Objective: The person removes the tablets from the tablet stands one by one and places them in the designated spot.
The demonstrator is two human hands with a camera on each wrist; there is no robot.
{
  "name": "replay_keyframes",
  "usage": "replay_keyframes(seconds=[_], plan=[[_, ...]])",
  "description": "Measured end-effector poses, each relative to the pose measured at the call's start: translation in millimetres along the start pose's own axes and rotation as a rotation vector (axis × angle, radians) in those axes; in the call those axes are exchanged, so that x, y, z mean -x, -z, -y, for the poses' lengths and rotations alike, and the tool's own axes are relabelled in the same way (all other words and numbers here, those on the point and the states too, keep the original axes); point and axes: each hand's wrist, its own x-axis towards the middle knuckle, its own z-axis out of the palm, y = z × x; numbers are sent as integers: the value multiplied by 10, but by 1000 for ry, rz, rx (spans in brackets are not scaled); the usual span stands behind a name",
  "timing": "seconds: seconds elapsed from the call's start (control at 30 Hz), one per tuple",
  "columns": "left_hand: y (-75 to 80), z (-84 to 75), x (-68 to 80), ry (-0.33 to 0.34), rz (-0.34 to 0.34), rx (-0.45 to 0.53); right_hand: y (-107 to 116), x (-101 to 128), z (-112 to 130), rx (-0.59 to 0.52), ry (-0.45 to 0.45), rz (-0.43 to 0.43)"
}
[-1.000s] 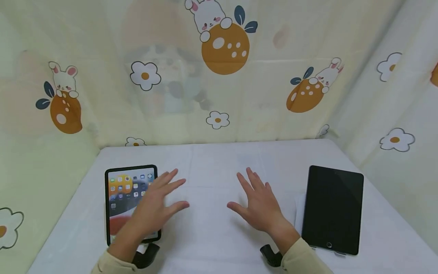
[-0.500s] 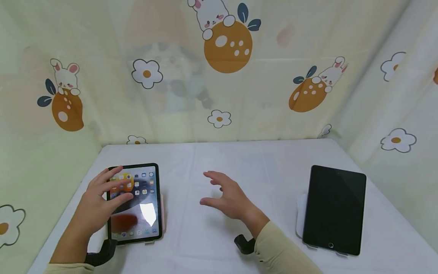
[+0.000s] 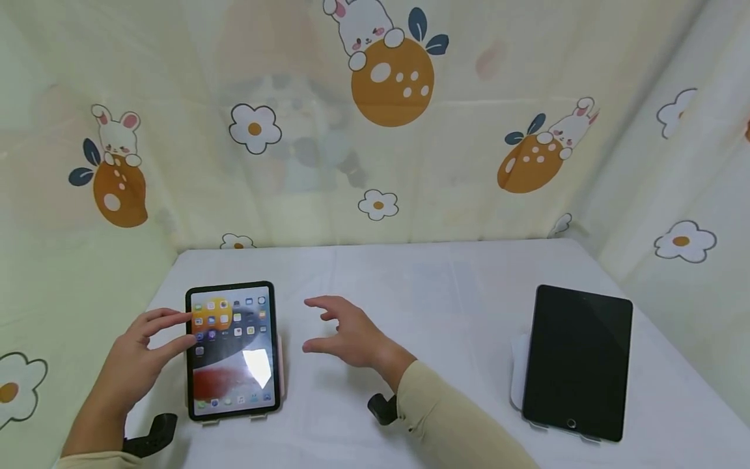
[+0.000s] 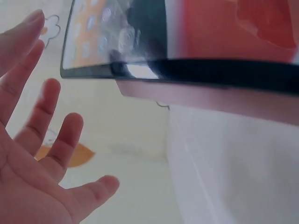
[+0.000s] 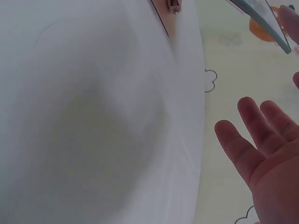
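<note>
A lit tablet [image 3: 234, 365] showing rows of app icons leans on a pink stand [image 3: 282, 368] at the left of the table. My left hand [image 3: 137, 348] is at its left edge, fingertips and thumb overlapping the frame in the head view. In the left wrist view its fingers [image 4: 65, 144] are spread and loosely bent beside the tablet edge. Over the table to the right of the tablet, my right hand [image 3: 354, 335] holds nothing. Its thumb and forefinger are parted and point toward the tablet, with a gap between.
A second tablet [image 3: 577, 365], its screen dark, leans on a white stand [image 3: 519, 371] at the right. White cloth covers the table [image 3: 410, 280]. A curtain [image 3: 305, 215] printed with rabbits and flowers surrounds the back and sides. Black wrist mounts [image 3: 155, 436] sit under both wrists.
My left hand has moved left, from over the screen to the tablet's left edge. The right hand has come leftward across the table toward the same tablet. Both tablets have stayed in place.
</note>
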Motion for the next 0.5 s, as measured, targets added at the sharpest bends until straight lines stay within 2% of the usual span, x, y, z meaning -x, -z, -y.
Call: replay_keyframes(seconds=[0.2, 0.37, 0.5], plan=[[6, 71, -81, -18, 71, 58, -69, -104, 74, 31, -18, 22], [-32, 149, -134, -3, 148, 140, -101, -161, 112, 32, -14, 46], [-64, 193, -164, -16, 166, 210, -137, -204, 120, 20, -10, 62]])
